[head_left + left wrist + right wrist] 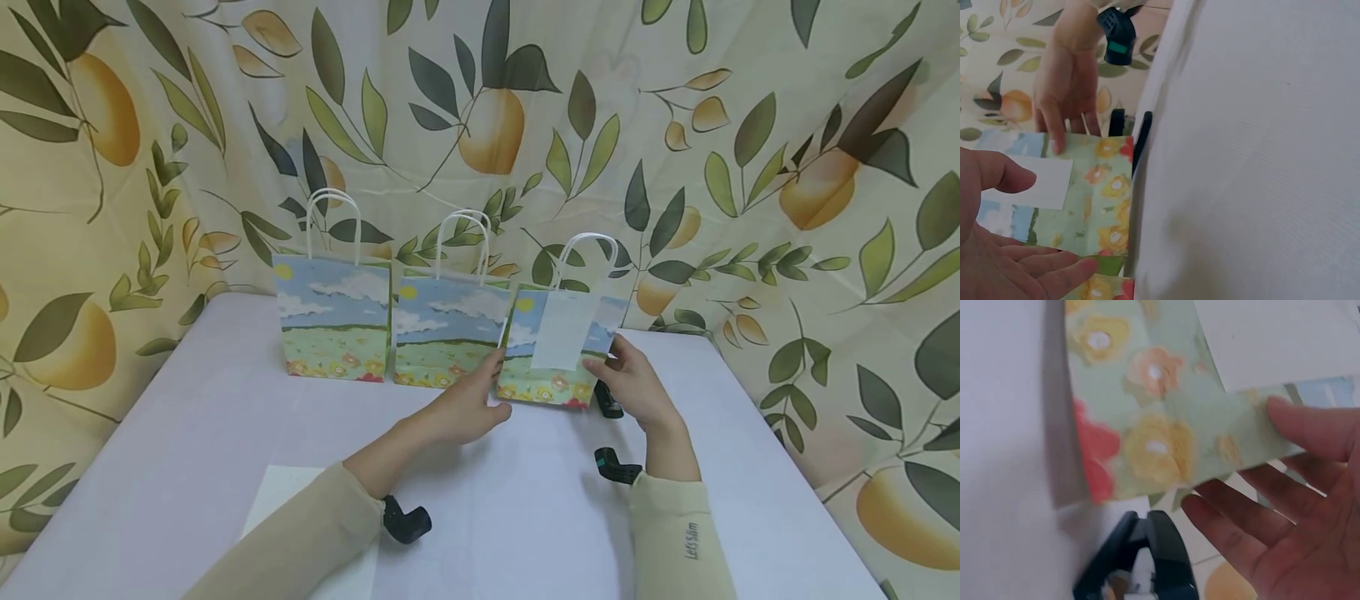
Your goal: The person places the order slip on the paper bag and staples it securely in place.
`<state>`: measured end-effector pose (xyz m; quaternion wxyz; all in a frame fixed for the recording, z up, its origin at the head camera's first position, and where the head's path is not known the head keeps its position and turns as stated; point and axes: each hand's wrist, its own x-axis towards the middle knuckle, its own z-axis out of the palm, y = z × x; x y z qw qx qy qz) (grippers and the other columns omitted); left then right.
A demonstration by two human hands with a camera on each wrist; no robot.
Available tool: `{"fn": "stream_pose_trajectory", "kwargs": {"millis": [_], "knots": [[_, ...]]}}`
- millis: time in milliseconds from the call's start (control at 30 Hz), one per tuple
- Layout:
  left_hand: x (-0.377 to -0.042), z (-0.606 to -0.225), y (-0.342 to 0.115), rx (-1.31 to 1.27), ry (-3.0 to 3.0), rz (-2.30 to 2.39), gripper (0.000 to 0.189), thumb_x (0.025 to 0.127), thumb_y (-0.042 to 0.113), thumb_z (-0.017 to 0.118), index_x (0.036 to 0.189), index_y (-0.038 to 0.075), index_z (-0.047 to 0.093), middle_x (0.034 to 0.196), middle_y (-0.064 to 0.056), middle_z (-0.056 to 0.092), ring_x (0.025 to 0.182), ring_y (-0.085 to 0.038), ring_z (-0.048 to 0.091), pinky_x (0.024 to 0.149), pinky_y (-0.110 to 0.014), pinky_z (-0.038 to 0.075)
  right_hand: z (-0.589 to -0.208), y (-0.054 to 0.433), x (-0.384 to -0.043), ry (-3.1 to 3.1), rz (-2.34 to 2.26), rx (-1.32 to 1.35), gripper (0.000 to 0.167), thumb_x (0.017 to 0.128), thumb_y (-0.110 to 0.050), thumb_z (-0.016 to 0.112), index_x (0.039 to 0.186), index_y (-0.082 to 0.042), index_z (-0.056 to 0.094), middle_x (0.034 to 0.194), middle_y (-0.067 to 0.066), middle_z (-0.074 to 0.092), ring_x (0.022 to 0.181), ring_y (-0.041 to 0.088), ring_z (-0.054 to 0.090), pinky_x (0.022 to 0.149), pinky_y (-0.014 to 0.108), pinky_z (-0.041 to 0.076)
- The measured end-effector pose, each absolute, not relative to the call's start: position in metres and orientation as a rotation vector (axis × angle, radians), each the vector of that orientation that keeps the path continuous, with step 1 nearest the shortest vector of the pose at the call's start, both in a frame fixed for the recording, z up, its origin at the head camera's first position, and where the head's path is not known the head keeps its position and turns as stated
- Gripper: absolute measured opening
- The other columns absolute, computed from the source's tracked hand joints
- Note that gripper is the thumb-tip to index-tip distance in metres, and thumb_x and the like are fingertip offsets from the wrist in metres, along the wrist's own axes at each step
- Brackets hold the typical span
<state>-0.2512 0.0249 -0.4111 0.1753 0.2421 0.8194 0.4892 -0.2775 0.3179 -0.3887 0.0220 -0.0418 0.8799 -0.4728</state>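
Three small paper gift bags with white string handles stand in a row near the back of a table with a pale lilac cloth (187, 433). Each bag has a picture of blue sky, white clouds, a yellow sun, green grass and flowers.

The right-hand paper gift bag (558, 350) leans a little and has a plain white paper card (564, 332) on its front. No words can be read on the card. This bag is between the two hands.

The left hand (468, 404) touches the bag's left edge near the bottom. Its fingers are mostly straight and a little apart, and the thumb sticks out beside the white card in the left wrist view.

The right hand (633, 379) touches the bag's right edge. Its thumb lies on the front and its fingers lie loosely spread behind the edge.

The middle bag (448, 329) stands just beside the held one. The far-left bag (335, 321) stands next to that.

A black clip (607, 400) lies on the table just behind the bag's right corner. A white sheet of paper (281, 492) lies near the front, partly under the left sleeve.

The right beige sleeve (678, 533) has small writing that looks like "Let'sSlim". A curtain with oranges and green leaves (675, 125) hangs behind the table.
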Motion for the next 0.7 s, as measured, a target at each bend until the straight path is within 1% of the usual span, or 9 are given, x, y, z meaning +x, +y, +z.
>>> {"fn": "stream_pose_trajectory", "kwargs": {"millis": [67, 167, 267, 333, 400, 467, 533, 633, 700], "knots": [[-0.251, -0.412, 0.026, 0.660, 2.322, 1.375, 0.086, 0.103, 0.024, 0.056, 0.168, 0.019, 0.000, 0.172, -0.010, 0.024, 0.152, -0.031, 0.039, 0.082, -0.040, 0.047, -0.391, 0.313, -0.279, 2.756, -1.445, -0.113, 0.060, 0.107, -0.016, 0.059, 0.160, -0.008, 0.033, 0.160, 0.023, 0.043, 0.148, 0.046, 0.041, 0.119, 0.062, 0.037], [-0.252, -0.414, 0.027, 0.639, 2.327, 1.365, 0.089, 0.102, 0.026, 0.058, 0.168, 0.020, -0.003, 0.173, -0.011, 0.023, 0.126, -0.037, 0.061, 0.075, -0.040, 0.047, -0.394, 0.307, -0.280, 2.795, -1.414, -0.088, 0.058, 0.108, -0.016, 0.056, 0.160, -0.008, 0.033, 0.157, 0.023, 0.047, 0.149, 0.045, 0.041, 0.119, 0.062, 0.036], [-0.252, -0.415, 0.029, 0.634, 2.346, 1.345, 0.091, 0.102, 0.028, 0.059, 0.167, 0.020, -0.005, 0.167, -0.016, 0.034, 0.097, -0.032, 0.066, 0.073, -0.037, 0.047, -0.397, 0.303, -0.282, 2.811, -1.398, -0.061, 0.054, 0.108, -0.014, 0.054, 0.159, -0.008, 0.035, 0.155, 0.023, 0.050, 0.148, 0.045, 0.041, 0.119, 0.064, 0.035], [-0.252, -0.416, 0.030, 0.631, 2.354, 1.336, 0.092, 0.103, 0.028, 0.058, 0.167, 0.019, -0.007, 0.156, -0.020, 0.049, 0.081, -0.024, 0.061, 0.067, -0.036, 0.046, -0.398, 0.301, -0.284, 2.814, -1.390, -0.046, 0.053, 0.109, -0.014, 0.052, 0.159, -0.009, 0.035, 0.154, 0.023, 0.050, 0.149, 0.044, 0.041, 0.120, 0.065, 0.033], [-0.253, -0.416, 0.032, 0.616, 2.356, 1.327, 0.094, 0.102, 0.029, 0.059, 0.167, 0.019, -0.009, 0.126, -0.023, 0.067, 0.069, -0.017, 0.054, 0.062, -0.034, 0.043, -0.399, 0.300, -0.285, 2.815, -1.381, -0.032, 0.052, 0.109, -0.014, 0.051, 0.158, -0.008, 0.035, 0.154, 0.023, 0.050, 0.148, 0.044, 0.041, 0.120, 0.065, 0.032], [-0.253, -0.417, 0.035, 0.597, 2.349, 1.323, 0.096, 0.103, 0.030, 0.059, 0.166, 0.019, -0.012, 0.092, -0.020, 0.068, 0.056, -0.017, 0.043, 0.056, -0.035, 0.040, -0.400, 0.299, -0.285, 2.816, -1.364, -0.016, 0.052, 0.109, -0.014, 0.050, 0.158, -0.008, 0.035, 0.154, 0.023, 0.050, 0.147, 0.044, 0.043, 0.120, 0.065, 0.032], [-0.253, -0.418, 0.039, 0.581, 2.358, 1.321, 0.098, 0.102, 0.031, 0.060, 0.166, 0.018, -0.013, 0.086, -0.014, 0.066, 0.056, -0.019, 0.044, 0.058, -0.037, 0.043, -0.400, 0.298, -0.286, 2.814, -1.348, 0.001, 0.052, 0.109, -0.015, 0.050, 0.158, -0.007, 0.033, 0.154, 0.024, 0.049, 0.146, 0.043, 0.044, 0.119, 0.065, 0.034], [-0.252, -0.418, 0.045, 0.559, 2.382, 1.318, 0.100, 0.102, 0.033, 0.061, 0.165, 0.019, -0.016, 0.125, -0.015, 0.069, 0.088, -0.025, 0.069, 0.079, -0.041, 0.054, -0.401, 0.297, -0.286, 2.806, -1.337, 0.030, 0.053, 0.109, -0.015, 0.050, 0.158, -0.006, 0.030, 0.154, 0.026, 0.048, 0.143, 0.043, 0.046, 0.116, 0.062, 0.040], [-0.252, -0.418, 0.049, 0.548, 2.391, 1.338, 0.102, 0.101, 0.033, 0.061, 0.165, 0.018, -0.017, 0.161, -0.015, 0.045, 0.118, -0.030, 0.067, 0.090, -0.043, 0.054, -0.401, 0.296, -0.286, 2.804, -1.333, 0.046, 0.054, 0.109, -0.016, 0.049, 0.159, -0.006, 0.028, 0.154, 0.027, 0.047, 0.143, 0.044, 0.046, 0.116, 0.061, 0.041]]}}
